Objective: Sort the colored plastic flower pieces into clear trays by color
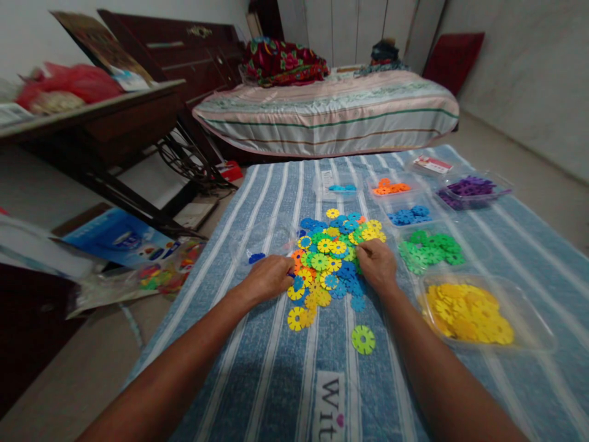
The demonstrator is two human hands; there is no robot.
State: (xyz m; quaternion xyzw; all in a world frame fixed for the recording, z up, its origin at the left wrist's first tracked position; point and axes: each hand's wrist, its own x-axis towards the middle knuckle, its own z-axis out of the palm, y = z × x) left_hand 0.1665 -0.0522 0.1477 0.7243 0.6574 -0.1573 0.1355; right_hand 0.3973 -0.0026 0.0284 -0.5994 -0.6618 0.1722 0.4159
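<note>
A mixed pile of notched plastic discs in yellow, blue, green and orange lies on the striped cloth. At its left edge is my left hand, fingers curled in against the discs. My right hand is closed at the pile's right edge, beside some yellow and green discs. Whatever either hand pinches is hidden by the fingers. One light green disc lies apart, nearer to me. Just beyond my left hand, a clear tub holds a few dark blue discs.
To the right stand clear tubs of yellow discs, green discs, blue discs and purple discs. Farther back are tubs with orange discs and light blue discs. A bed stands behind the table.
</note>
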